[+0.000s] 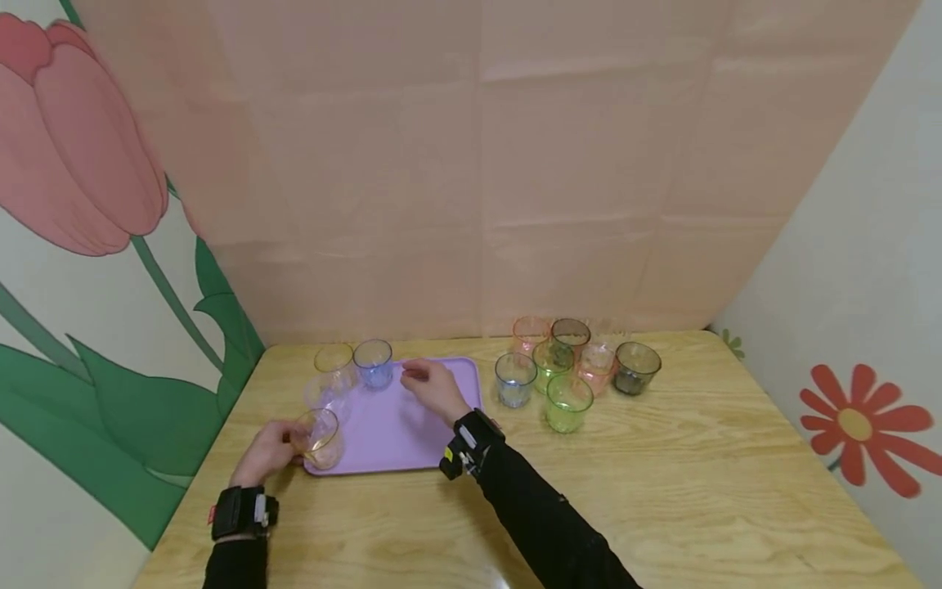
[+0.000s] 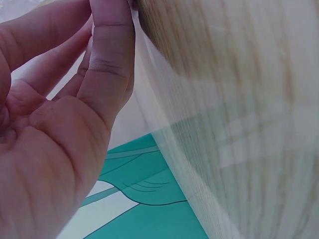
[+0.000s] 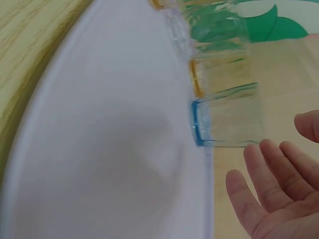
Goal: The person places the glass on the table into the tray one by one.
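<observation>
A purple tray (image 1: 401, 433) lies on the left part of the table. At its front left corner my left hand (image 1: 265, 451) holds a clear yellow glass (image 1: 325, 443) by its left side. The left wrist view shows my fingers (image 2: 107, 59) against the transparent wall. My right hand (image 1: 440, 391) hovers over the tray, its fingers loosely bent and holding nothing. Nearest to it stands a blue glass (image 1: 375, 373) at the tray's back left. Another yellow glass (image 1: 334, 360) and a pale, nearly colourless glass (image 1: 328, 397) line the tray's left side.
Right of the tray several coloured glasses stand in a cluster, among them a blue one (image 1: 514, 382), a green one (image 1: 568, 405) and a dark grey one (image 1: 636, 370). Behind the wooden table (image 1: 662, 499) hangs a pinkish-brown sheet (image 1: 471, 180).
</observation>
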A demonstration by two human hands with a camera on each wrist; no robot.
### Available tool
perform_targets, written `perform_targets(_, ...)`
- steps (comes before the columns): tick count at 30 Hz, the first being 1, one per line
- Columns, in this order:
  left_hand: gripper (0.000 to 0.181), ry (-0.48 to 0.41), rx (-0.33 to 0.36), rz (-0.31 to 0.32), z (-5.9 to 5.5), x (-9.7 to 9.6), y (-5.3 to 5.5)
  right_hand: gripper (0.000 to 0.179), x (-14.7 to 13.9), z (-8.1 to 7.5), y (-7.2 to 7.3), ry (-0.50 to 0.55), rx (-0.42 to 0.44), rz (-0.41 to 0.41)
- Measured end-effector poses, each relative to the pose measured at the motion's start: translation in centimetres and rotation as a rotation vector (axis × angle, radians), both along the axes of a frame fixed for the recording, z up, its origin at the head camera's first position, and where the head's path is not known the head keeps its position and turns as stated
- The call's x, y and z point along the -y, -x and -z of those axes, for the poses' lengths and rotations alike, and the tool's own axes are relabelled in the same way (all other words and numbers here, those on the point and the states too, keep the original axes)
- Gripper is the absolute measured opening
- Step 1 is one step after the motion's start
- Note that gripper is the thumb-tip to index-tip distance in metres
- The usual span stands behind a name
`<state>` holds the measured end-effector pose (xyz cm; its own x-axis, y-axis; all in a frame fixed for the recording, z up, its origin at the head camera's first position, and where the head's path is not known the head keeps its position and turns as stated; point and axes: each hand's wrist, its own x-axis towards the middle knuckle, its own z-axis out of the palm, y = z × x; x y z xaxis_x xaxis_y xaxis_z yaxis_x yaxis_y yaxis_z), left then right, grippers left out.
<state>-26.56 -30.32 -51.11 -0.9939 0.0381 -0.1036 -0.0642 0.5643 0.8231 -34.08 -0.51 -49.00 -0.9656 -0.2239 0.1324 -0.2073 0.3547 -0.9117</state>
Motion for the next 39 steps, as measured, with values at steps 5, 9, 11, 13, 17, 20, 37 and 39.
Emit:
perform_targets(5,0.025,0.002,0.003,-0.009,0.0,0.2,-0.4,0.037,-0.7,-0.8,-0.9,0.010,-0.036,-0.011)
perform_targets(9,0.026,0.002,-0.004,-0.018,-0.1,0.3,-0.3,0.037,-1.4,-1.6,-1.5,0.018,-0.089,-0.014)
perform_targets(11,0.027,0.009,-0.003,-0.021,-0.2,0.3,-0.3,0.036,-1.9,-1.7,-1.8,0.023,-0.113,-0.010)
perform_targets(13,0.027,0.014,0.000,-0.027,-0.2,0.3,-0.3,0.036,-2.5,-1.6,-2.0,0.031,-0.137,-0.005)
perform_targets(17,0.025,0.014,-0.007,-0.029,-0.2,0.2,-0.4,0.036,-3.6,-1.5,-2.5,0.040,-0.153,0.028)
perform_targets(20,0.024,0.007,-0.014,-0.023,0.0,0.1,-0.4,0.036,-4.5,-1.4,-2.8,0.053,-0.174,0.064)
perform_targets(37,0.017,0.062,0.022,-0.073,-0.2,-0.5,-0.4,0.035,-9.1,-1.3,-3.9,0.073,-0.286,0.200)
perform_targets(39,0.017,0.063,0.020,-0.070,-0.1,-0.5,-0.4,0.037,-9.7,-1.3,-4.1,0.071,-0.281,0.213)
